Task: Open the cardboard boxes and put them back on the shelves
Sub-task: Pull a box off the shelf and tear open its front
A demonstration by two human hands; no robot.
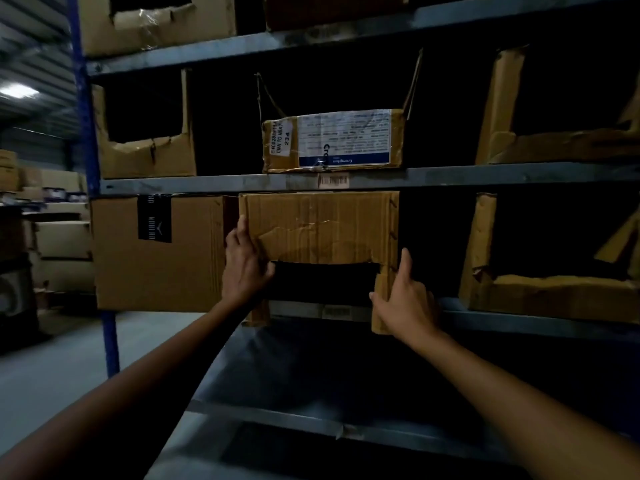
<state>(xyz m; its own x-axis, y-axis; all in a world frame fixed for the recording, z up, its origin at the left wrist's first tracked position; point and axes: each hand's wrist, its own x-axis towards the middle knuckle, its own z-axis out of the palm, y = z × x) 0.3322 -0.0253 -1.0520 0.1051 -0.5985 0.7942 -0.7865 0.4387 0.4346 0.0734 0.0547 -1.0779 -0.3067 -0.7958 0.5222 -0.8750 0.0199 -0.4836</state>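
Cardboard box (318, 226), window already cut in its front, sits at the shelf (502, 320) lip, just beside a closed box (156, 265). Left grip (244, 261) and right grip (403, 299) each clamp a side edge, probably to guide it in squarely.

We cannot see into the box (318, 220): its cut-out is black. Most fingers of the left hand (244, 265) and right hand (405, 299) gripping it are hidden round its sides. The print on the labelled box (332, 140), at the front edge of the shelf (450, 176) above, is too blurred to read. The top box (156, 26) runs off the picture.
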